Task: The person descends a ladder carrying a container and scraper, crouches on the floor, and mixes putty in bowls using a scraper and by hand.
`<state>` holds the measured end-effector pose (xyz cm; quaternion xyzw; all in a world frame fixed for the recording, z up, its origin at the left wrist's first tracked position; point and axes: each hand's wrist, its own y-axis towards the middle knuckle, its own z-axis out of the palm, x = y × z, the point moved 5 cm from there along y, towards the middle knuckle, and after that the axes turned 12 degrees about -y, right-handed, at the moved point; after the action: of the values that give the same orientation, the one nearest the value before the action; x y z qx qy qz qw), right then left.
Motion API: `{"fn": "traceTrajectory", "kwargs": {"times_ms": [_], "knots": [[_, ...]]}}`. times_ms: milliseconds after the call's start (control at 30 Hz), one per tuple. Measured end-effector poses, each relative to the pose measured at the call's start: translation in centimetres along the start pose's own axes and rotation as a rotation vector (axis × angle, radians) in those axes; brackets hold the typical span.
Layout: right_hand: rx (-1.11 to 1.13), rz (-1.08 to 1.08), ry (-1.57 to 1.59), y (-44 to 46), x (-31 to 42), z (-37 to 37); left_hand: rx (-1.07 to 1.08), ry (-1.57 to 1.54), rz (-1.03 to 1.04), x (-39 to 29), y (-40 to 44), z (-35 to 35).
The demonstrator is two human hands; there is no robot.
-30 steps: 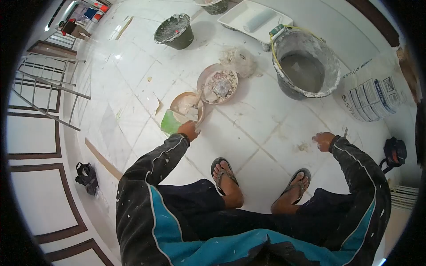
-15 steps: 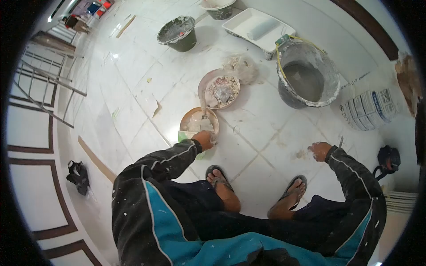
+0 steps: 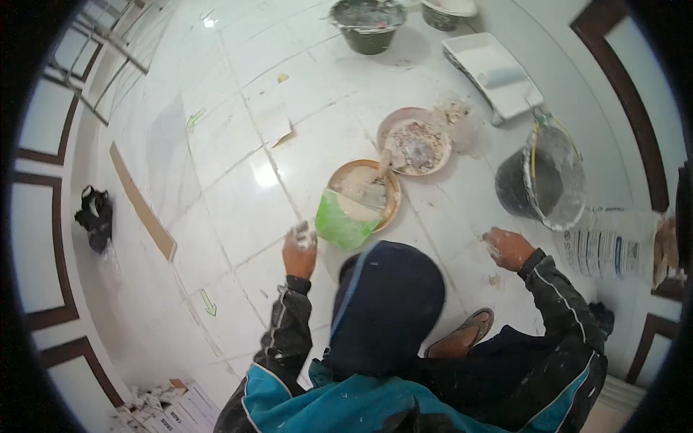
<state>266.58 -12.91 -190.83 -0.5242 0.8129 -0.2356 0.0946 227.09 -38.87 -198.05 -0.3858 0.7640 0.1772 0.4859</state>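
My left hand [image 3: 299,250], powdered white at the fingertips, hovers left of the bowls with loosely bent fingers and nothing visible in them. Nearest to it is a green plastic spreader [image 3: 345,222], coated pale at one end, lying across the near edge of a tan bowl [image 3: 395,209]. Inside that bowl rests a putty-smeared tool [image 3: 374,193] with a wide grey end; whether brush or knife I cannot tell. A second bowl [image 3: 404,113] behind it contains crumbly rubble. Over the floor at the right, my right hand [image 3: 507,247] appears empty, its whitened fingers partly spread.
A yellow-handled bucket [image 3: 518,184] of grey mix stands at the right, near a white roller tray [image 3: 480,54]. Farther back are a green bucket [image 3: 369,40] and another tub [image 3: 442,20]. A cardboard strip [image 3: 141,198] and black bag [image 3: 94,216] lie left. My dark knee [image 3: 390,310] blocks the near floor.
My left hand has come off the green spreader and moved left of the bowl. The view has shifted, and a dark knee now rises at the centre. My right hand remains over the right floor.
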Motion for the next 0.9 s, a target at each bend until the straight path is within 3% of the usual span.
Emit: {"fn": "traceTrajectory", "kwargs": {"times_ms": [67, 100, 133, 200, 233, 300, 367, 467, 533, 600, 733, 900], "knots": [[-0.108, -0.109, -0.02, 1.0, 1.5, -1.9, -0.019, -0.199, -0.157, 4.1, -2.5, 0.9], [-0.083, -0.112, -0.026, 1.6, 2.4, -3.2, -0.033, -0.476, -0.35, 5.6, -3.6, 1.7], [-0.071, -0.126, -0.038, 2.4, 2.9, -4.4, -0.047, -0.487, -0.362, 6.4, -4.1, 2.8], [-0.003, -0.123, -0.073, 4.4, 3.8, -6.5, -0.175, -0.773, -0.593, 6.5, -4.9, 4.6], [-0.146, -0.223, -0.14, 5.2, 3.7, -6.9, -0.175, -0.773, -0.603, 7.2, -4.8, 5.5], [-0.169, -0.25, -0.153, 7.2, 4.9, -10.1, -0.162, -1.095, -0.674, 9.9, -3.9, 8.3], [-0.186, -0.278, -0.178, 9.0, 6.6, -13.5, -0.099, -1.026, -0.66, 10.2, -2.8, 9.6], [-0.202, -0.401, -0.279, 11.6, 8.7, -16.6, 0.037, -0.775, -0.219, 10.6, -2.0, 9.9], [-0.195, -0.484, -0.337, 13.5, 9.2, -16.8, -0.081, -1.141, -0.682, 5.2, -2.0, 8.3], [-0.254, -0.695, -0.376, 15.4, 9.6, -15.3, 0.037, -1.122, -0.667, 2.8, -2.0, 7.0], [-0.333, -0.779, -0.316, 20.9, 10.1, -10.7, 0.267, -0.968, -0.674, 0.5, -0.6, 4.2], [-0.353, -0.581, -0.276, 27.4, 10.3, -4.8, 0.309, -0.827, -0.584, -1.6, 1.9, 1.0]]}}
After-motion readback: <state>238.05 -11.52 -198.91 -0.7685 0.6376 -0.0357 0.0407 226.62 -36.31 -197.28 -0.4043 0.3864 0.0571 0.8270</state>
